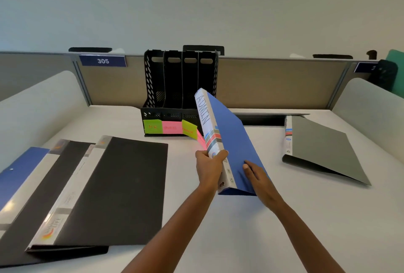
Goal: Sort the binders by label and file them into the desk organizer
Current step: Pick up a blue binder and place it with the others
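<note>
A blue binder [231, 139] with a white spine marked ADMIN stands tilted in the middle of the desk, its far end leaning toward the black desk organizer [181, 82]. My left hand [208, 166] grips the spine near its lower end. My right hand [256, 174] lies flat on the blue cover, fingers together. The organizer has several upright slots, all showing nothing inside, with green and pink sticky labels [171, 127] on its front lip. Black binders [113, 189] overlap at the left on a blue one [19, 170]. A grey binder [321, 148] lies at the right.
The white desk [218, 229] is bounded by a beige partition [273, 82] at the back and curved white side panels [32, 102]. A dark cable slot [262, 120] runs behind the blue binder. A sign reading 305 [102, 61] hangs on the partition.
</note>
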Motion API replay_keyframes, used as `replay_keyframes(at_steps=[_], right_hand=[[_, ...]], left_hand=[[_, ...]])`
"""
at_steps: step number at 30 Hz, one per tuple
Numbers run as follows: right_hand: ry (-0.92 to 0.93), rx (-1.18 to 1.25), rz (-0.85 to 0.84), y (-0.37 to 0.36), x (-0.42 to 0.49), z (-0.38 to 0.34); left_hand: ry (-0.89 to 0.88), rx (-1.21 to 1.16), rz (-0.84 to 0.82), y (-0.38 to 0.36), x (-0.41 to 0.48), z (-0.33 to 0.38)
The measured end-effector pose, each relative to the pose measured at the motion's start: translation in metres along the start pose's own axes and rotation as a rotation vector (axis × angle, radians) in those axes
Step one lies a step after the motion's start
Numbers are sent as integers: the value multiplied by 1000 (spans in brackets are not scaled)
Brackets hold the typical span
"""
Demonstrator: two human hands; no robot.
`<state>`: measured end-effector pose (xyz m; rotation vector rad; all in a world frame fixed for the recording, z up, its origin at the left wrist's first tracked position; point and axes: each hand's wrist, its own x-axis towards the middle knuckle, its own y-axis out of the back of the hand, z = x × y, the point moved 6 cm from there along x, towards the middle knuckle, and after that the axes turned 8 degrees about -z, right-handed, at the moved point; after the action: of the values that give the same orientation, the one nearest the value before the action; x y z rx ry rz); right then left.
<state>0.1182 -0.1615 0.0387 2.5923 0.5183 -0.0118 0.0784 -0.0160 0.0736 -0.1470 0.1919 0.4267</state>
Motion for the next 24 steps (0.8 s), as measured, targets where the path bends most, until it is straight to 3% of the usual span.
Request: replay_keyframes(at_steps=[10, 24], right_hand=[[-216, 121, 129, -18, 14, 38], [-276, 262, -6, -101, 28, 34]], left_hand=[[-31, -69, -19, 81, -22, 4], [-167, 60, 125, 177, -50, 17]])
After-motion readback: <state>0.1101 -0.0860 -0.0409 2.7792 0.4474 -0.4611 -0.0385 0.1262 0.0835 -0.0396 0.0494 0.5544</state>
